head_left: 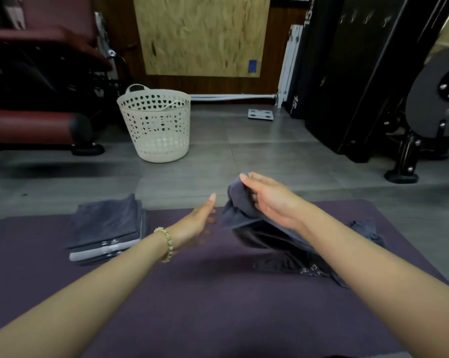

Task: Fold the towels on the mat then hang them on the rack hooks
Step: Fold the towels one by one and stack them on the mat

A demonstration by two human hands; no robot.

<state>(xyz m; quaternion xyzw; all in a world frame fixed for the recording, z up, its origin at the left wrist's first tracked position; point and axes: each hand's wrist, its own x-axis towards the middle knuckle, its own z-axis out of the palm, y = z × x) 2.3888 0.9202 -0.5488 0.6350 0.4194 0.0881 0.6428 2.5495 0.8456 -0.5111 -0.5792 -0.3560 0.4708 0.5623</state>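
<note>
right hand [272, 202] pinches a crumpled grey towel [236, 205] over the mat [192, 293]; left hand [197, 223] beside it, fingers [210, 204] straight.

Middle of mat [205, 293]: open room between the two piles.
Left: folded towel stack [107, 228] blocks the way.
Right: loose towel heap [270, 241] blocks the way.

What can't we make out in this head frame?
Head view only:
- Folded stack: towel count unclear, layers merge.
- Loose towels gripped by the right hand: right forearm hides most of them, and their print is cut off.
- Basket: its wall hides the contents.
- Rack hooks: too small and dark.
</note>
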